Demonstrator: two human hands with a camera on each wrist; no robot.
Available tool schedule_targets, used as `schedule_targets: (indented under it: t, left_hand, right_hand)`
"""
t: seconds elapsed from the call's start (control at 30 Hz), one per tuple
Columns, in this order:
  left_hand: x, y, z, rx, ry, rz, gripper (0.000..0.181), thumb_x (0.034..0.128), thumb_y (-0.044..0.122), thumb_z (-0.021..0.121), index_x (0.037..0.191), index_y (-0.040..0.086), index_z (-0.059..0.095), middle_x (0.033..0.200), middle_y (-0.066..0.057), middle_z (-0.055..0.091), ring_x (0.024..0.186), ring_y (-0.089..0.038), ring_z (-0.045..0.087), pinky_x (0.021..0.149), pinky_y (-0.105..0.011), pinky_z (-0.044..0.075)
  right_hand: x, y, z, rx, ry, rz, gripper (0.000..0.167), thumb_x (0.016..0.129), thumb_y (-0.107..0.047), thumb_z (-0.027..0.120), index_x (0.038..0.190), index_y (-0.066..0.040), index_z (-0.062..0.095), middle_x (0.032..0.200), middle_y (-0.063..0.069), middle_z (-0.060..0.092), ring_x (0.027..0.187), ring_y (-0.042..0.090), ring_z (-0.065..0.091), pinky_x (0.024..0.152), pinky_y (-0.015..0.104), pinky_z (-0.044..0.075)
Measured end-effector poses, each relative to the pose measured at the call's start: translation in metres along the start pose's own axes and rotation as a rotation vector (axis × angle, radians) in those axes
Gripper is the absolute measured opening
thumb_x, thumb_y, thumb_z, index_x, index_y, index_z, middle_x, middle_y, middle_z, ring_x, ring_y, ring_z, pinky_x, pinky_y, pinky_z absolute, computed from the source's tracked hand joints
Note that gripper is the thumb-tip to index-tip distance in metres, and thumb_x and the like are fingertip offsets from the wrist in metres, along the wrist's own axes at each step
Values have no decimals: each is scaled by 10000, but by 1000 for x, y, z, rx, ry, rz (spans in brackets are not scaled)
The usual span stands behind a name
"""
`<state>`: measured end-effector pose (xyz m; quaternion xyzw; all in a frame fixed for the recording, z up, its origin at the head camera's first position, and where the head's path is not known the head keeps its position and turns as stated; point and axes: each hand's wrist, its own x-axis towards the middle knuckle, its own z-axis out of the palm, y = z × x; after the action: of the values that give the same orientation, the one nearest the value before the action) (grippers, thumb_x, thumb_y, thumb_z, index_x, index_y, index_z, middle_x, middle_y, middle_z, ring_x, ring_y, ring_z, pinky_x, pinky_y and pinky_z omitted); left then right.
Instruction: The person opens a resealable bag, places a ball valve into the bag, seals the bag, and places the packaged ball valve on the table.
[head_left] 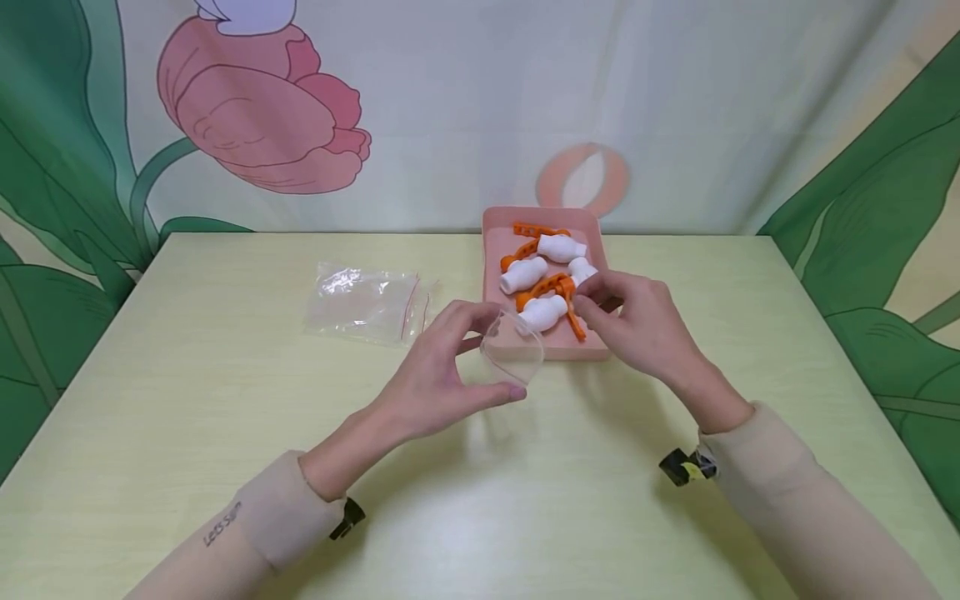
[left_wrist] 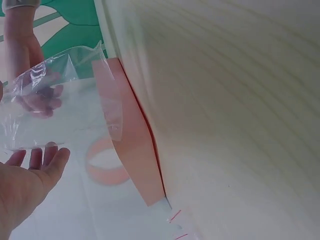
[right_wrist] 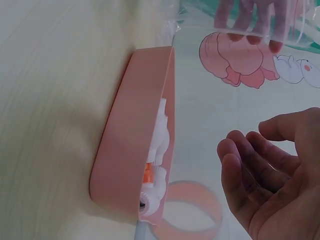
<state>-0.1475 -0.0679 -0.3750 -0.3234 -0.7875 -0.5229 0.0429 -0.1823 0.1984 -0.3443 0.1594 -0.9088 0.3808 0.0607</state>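
Observation:
My left hand [head_left: 431,379] holds a clear plastic bag [head_left: 513,354] with its mouth spread round between thumb and fingers. In the left wrist view, the bag [left_wrist: 65,107] hangs toward the pink tray and looks see-through, with no contents visible. Above the right side of the pink tray [head_left: 566,352] hovers my right hand [head_left: 637,321], its fingers loosely bent. Nothing shows between those fingers [right_wrist: 245,155] in the right wrist view. Inside the tray lie several white bulb-shaped pieces [head_left: 561,248] and several orange strips with holes [head_left: 538,231].
Flat on the table [head_left: 225,358], left of the tray, lie more clear zip bags [head_left: 363,302] with red seal lines. A printed curtain [head_left: 465,117] hangs right behind the table's back edge.

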Motion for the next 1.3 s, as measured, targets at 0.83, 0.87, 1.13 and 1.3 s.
schedule_targets:
  t: [0.83,0.87,1.13,1.3]
  left_hand:
    - [-3,1,2,149,-54,102,754,780,312,923,1397,100,544,1503,-15,426,1380,-178,434,1117,-441,392]
    - [-3,1,2,152,-56,104,755,779,315,923,1398,107,544,1517,-11,415,1390,-184,427,1120,-446,389]
    - [-5,2,3,174,-84,73,733,787,362,913,1387,163,543,1556,1,381,1400,-200,422,1107,-482,394]
    - [-6,2,1,168,-90,47,750,789,349,912,1406,144,539,1540,-12,383,1386,-202,427,1100,-483,399]
  right_hand:
    - [30,25,15,-190,-249,-2,159,941,-112,704,1052,1,684,879,75,682,802,243,614,699,369,520]
    - [31,26,16,-198,-253,-7,171,936,-105,704,1064,7,682,889,81,680,809,250,610,711,377,518]
    - [37,26,26,-345,-279,-74,298,902,-69,734,1171,44,673,1138,184,675,1066,341,602,925,466,520]
    - [41,28,30,-394,-288,-124,283,869,-1,686,1145,61,675,1151,172,651,1112,340,569,915,449,525]
